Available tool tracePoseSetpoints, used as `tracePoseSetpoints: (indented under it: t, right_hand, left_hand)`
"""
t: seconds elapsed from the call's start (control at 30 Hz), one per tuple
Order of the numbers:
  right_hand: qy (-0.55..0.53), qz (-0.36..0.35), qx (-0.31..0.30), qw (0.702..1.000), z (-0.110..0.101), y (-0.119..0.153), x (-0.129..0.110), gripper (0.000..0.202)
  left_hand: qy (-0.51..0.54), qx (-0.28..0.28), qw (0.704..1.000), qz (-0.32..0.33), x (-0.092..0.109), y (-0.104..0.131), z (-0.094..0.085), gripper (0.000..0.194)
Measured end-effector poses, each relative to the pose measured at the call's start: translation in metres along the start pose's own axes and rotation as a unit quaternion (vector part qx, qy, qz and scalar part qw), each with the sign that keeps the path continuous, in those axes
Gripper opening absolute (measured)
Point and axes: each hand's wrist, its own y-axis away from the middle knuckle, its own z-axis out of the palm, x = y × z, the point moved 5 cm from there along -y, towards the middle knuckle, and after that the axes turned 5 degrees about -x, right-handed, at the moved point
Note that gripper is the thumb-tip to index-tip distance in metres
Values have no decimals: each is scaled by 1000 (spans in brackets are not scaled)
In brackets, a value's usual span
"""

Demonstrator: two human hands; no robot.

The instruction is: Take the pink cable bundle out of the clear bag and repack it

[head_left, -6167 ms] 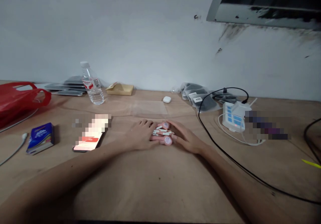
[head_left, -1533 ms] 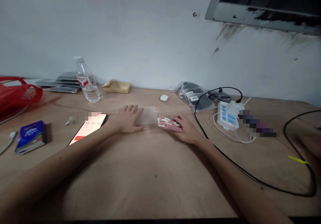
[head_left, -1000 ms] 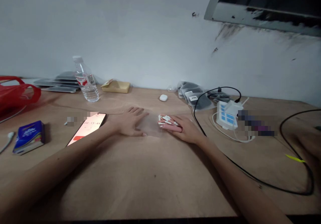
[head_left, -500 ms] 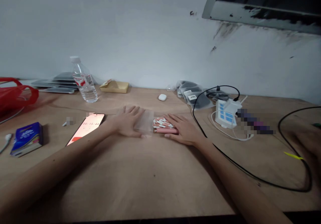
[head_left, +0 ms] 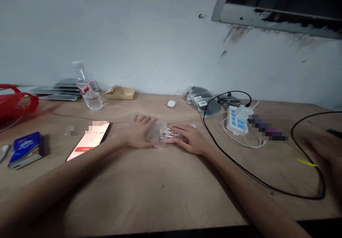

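Note:
On the wooden table (head_left: 160, 191) my left hand (head_left: 137, 133) lies flat on a small clear plastic bag (head_left: 155, 133), fingers spread and pointing away from me. My right hand (head_left: 189, 138) rests just to its right, laid over a bundle of pink and white small items (head_left: 169, 134). The bundle's white ends stick into the bag's mouth. Both hands lie close together, almost touching at the bag's edge.
A lit phone (head_left: 89, 143) lies left of my left hand, a blue tissue pack (head_left: 25, 152) further left, a red bag (head_left: 14, 101) at the far left. A water bottle (head_left: 87, 88), flat box (head_left: 120, 93), white earbud case (head_left: 171, 104), grey pouches (head_left: 204, 101), a white power strip (head_left: 238, 119) and black cable (head_left: 267, 184) lie behind and right.
My right hand has slid the pink and white bundle leftwards into the mouth of the clear bag. My left hand has stayed on the bag. The view has shifted slightly to the right.

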Motion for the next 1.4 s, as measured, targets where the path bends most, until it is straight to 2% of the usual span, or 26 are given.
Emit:
tracePoseSetpoints:
  t: [0.07,0.13,0.2,0.27,0.37,0.47,0.63,0.83,0.97,1.07,1.1,1.2,1.3,1.4]
  right_hand:
    - [-38,23,50,998,-1,0,0,45]
    - [-82,74,118,987,-5,1,7,41]
    - [-111,139,185,966,-11,6,21,38]
    - [-129,202,218,946,-13,11,38,41]
    - [-188,258,173,932,-5,15,58,51]
    - [-232,270,129,926,5,14,61,51]
    - [-270,262,128,917,20,9,47,54]
    - [-293,275,129,907,34,1,51,69]
    - [-325,265,113,901,33,-1,52,75]
    - [-332,247,111,904,22,6,53,71]
    - [-327,234,99,910,16,9,53,69]
    - [-310,180,1,933,3,17,53,70]
    - [-324,153,-81,930,-8,21,48,91]
    - [-323,112,-134,930,-10,15,32,92]
  left_hand:
    - [1,0,1000,-11,9,0,3,108]
    - [8,-7,999,-36,15,0,4,106]
    - [13,-18,998,-58,18,1,4,104]
    - [12,-26,997,-70,20,1,2,102]
    - [5,-32,997,-73,20,1,0,101]
    - [3,-33,997,-72,19,1,0,100]
    - [2,-10,999,-45,18,0,4,95]
    - [4,10,1000,-22,15,-3,10,96]
    - [7,1,1000,-23,17,-2,6,93]
    - [10,-2,999,-35,13,-1,3,92]
    - [10,-2,999,-37,10,-2,3,91]
    - [7,0,1000,-26,2,-3,3,90]
    - [6,2,1000,-6,-2,-3,3,90]
    - [10,3,1000,0,-3,-3,2,89]
